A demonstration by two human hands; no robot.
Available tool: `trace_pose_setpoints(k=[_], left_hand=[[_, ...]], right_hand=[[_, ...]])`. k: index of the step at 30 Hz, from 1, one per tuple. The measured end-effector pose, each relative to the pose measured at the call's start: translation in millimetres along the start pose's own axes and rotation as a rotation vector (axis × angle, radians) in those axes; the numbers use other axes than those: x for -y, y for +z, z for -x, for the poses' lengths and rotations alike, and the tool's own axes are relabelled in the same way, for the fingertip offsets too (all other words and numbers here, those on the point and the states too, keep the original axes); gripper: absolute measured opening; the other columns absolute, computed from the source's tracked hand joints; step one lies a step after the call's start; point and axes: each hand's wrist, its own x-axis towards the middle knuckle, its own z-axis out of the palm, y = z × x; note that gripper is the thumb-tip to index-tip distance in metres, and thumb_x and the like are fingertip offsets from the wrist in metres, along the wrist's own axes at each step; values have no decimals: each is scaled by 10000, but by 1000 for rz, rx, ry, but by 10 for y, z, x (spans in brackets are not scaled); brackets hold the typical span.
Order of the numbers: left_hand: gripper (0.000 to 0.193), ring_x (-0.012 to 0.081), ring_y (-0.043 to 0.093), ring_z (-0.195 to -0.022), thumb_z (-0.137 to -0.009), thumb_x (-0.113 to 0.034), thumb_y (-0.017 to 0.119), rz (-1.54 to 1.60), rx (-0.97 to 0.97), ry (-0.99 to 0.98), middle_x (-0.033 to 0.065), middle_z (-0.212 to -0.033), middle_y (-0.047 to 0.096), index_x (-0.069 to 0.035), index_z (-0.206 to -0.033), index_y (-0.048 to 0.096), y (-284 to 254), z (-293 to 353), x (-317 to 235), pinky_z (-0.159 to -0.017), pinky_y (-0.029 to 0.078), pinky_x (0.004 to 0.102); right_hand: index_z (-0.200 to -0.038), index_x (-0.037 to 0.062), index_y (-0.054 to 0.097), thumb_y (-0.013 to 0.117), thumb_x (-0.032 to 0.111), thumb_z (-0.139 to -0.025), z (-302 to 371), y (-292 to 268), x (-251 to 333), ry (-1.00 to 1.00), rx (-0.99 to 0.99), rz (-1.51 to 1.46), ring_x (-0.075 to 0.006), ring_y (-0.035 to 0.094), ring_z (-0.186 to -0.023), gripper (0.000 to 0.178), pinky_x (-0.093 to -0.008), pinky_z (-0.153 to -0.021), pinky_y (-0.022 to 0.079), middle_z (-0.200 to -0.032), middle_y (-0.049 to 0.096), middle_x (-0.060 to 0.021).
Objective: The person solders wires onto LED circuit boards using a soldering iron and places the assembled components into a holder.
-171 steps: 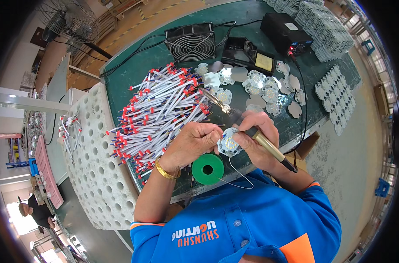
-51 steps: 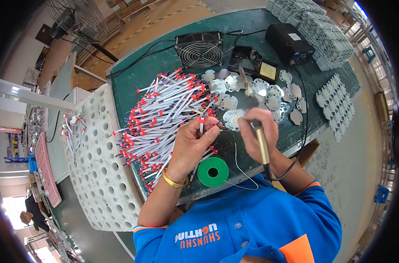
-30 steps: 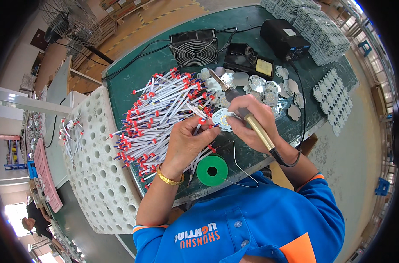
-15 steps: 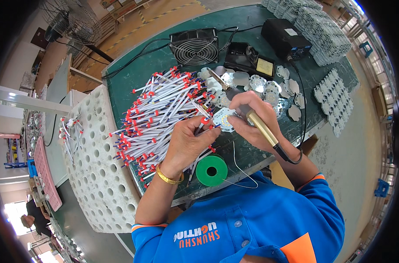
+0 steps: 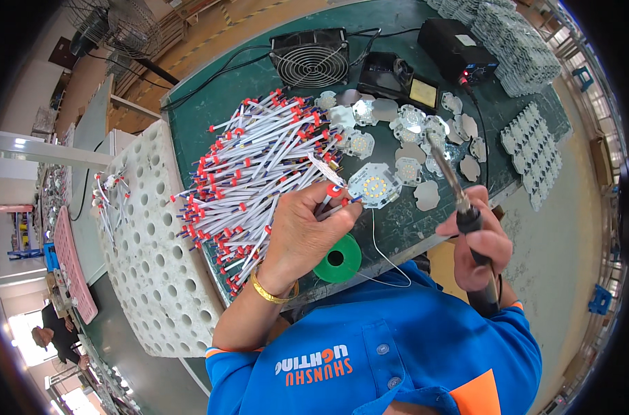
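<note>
Pink plastic forms the tray (image 5: 72,270) at our far left, dotted with small holes. Right of it we see white foam, a thick block (image 5: 155,277) with rows of round holes and a small bunch of wired parts (image 5: 110,197) at its upper left edge. Beyond the block, the green counter (image 5: 414,225) carries a big heap (image 5: 259,180) of white wires with red collars and blue tips, lying across one another.

Our left hand (image 5: 307,232), a gold bracelet (image 5: 273,294) at its wrist, is at the heap's lower right side. Its fingers pinch a red-collared wire (image 5: 333,191) against the thumb. Farther back stands a black box fan (image 5: 311,69). Partly behind our hand is a green spool (image 5: 345,270), with a thin strand of solder (image 5: 380,252) curving off to its right.

Just beyond our left fingertips is the board (image 5: 374,185), its ring of yellow LEDs facing up; we cannot tell whether the fingers grip it too. Past it, loose boards (image 5: 408,169) lie scattered in front of a black stand (image 5: 380,72) with a yellow sponge (image 5: 423,92).

Our right hand (image 5: 484,242) has its fingers curled around the iron (image 5: 468,221), whose tip slants up and left over the loose boards. Behind, a black box (image 5: 456,48) shows a red light. Rightmost on the counter, we have a sheet of joined boards (image 5: 532,155) and tall stacks (image 5: 518,52) of more.
</note>
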Motion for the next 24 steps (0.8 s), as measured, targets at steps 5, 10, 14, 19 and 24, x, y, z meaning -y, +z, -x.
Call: trace_pose_setpoints(k=[5, 10, 14, 19, 24], left_hand=[[119, 2, 403, -532, -762, -131, 659, -7, 5, -14, -53, -580, 519, -16, -773, 633, 42, 27, -33, -472, 308, 193], [125, 1, 398, -534, -763, -137, 662, -14, 5, -29, -53, -582, 526, -15, -779, 637, 32, 65, -35, -474, 304, 190], [129, 1, 394, -530, -764, -141, 661, -5, 2, -6, -54, -575, 520, -15, -775, 637, 51, 67, -47, -472, 301, 190], [134, 2, 390, -525, -765, -149, 659, -20, -6, -9, -58, -568, 513, -17, -761, 634, 64, 66, -40, -463, 291, 192], [140, 2, 393, -524, -765, -148, 660, 1, 5, -5, -57, -569, 514, -11, -764, 634, 39, 84, -5, -458, 291, 193]], right_hand=[[-769, 60, 604, 404, 484, -920, 164, -144, 67, -31, 202, 114, -187, 469, -542, 492, -389, -680, 342, -609, 518, -33], [-844, 86, 652, 479, 359, -886, 240, -97, 66, -31, 249, 26, -162, 444, -523, 326, -390, -712, 336, -569, 456, -3], [-864, 101, 654, 511, 284, -841, 239, -106, 72, -39, 271, 31, -154, 441, -520, 233, -388, -725, 340, -567, 453, 3], [-891, 129, 656, 527, 194, -762, 201, -96, 84, -16, 288, 54, -150, 436, -515, 194, -386, -731, 348, -564, 447, 8], [-890, 137, 659, 538, 181, -737, 179, -87, 102, -16, 306, 56, -148, 432, -513, 200, -384, -731, 352, -558, 439, 10]])
